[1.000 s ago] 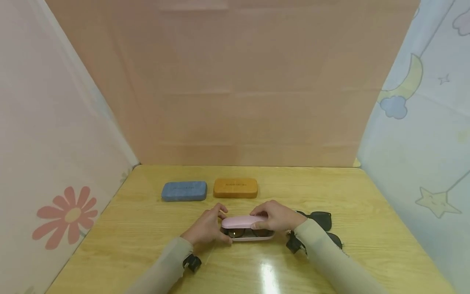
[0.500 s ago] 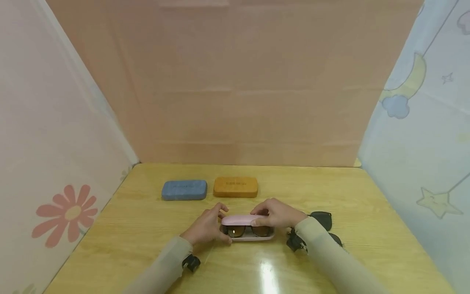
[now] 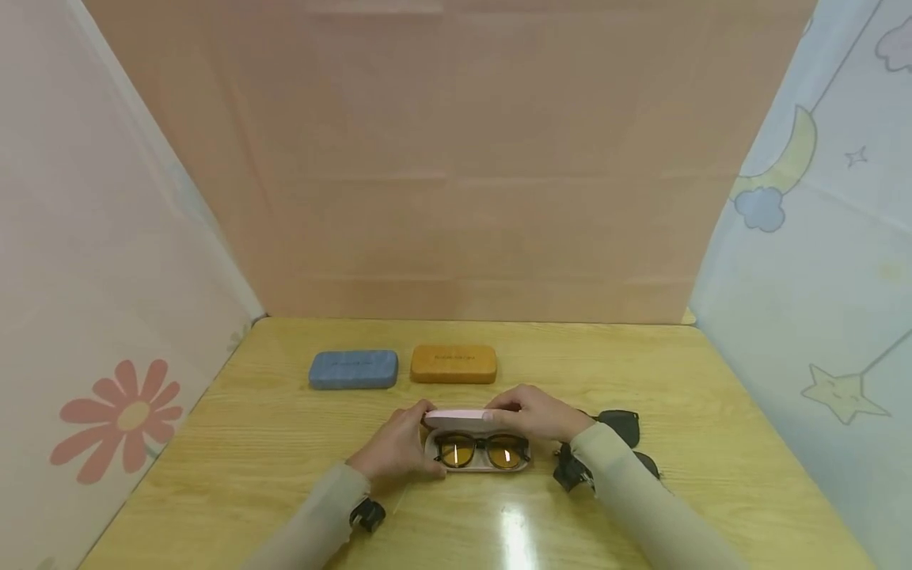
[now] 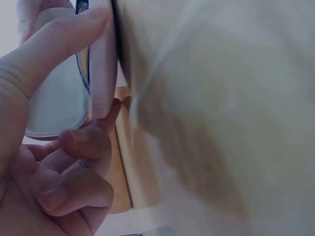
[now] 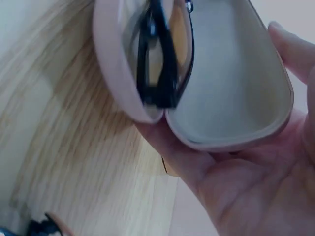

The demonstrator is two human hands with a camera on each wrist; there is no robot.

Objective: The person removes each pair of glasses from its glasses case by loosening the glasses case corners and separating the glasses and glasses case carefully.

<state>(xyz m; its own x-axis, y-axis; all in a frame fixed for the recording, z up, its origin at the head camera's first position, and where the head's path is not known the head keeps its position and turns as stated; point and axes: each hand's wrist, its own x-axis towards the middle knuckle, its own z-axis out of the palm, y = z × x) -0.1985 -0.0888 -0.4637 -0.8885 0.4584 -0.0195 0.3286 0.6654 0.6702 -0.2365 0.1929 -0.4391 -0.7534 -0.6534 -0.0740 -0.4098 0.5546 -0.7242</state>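
A closed blue rectangular fabric-covered glasses case point(image 3: 353, 370) is seen lying towards the far left of the wooden bench point(image 3: 712, 443), well back from the near edge. Just beside it, to the right, a closed orange-brown rectangular glasses case point(image 3: 453, 364) is laid in line with it, the two being apart.

Nearer the front edge, at the middle of the bench, an open pale pink oval hard-shell glasses case point(image 3: 476, 459) is rested on the bench top. Its left end is held by the left hand point(image 3: 397, 447), whose grip is clamped on the case: in the left wrist view the thumb point(image 4: 49, 49) is pressed along the pink shell point(image 4: 102, 64) and the other fingers are curled beneath it.

Inside the case base, a pair of black-framed glasses with amber-yellow lenses point(image 3: 481, 450) is seen folded, lenses facing the near edge. The raised lid point(image 3: 459, 416) is held by the right hand point(image 3: 536, 413); in the right wrist view the lid's pale lining point(image 5: 231, 83) is cradled against the palm point(image 5: 256, 191), so this grip is likewise clamped on the case.

To the right, partly hidden behind the right sleeve point(image 3: 641, 507), dark sunglasses with black lenses point(image 3: 621, 427) are lain on the bench.
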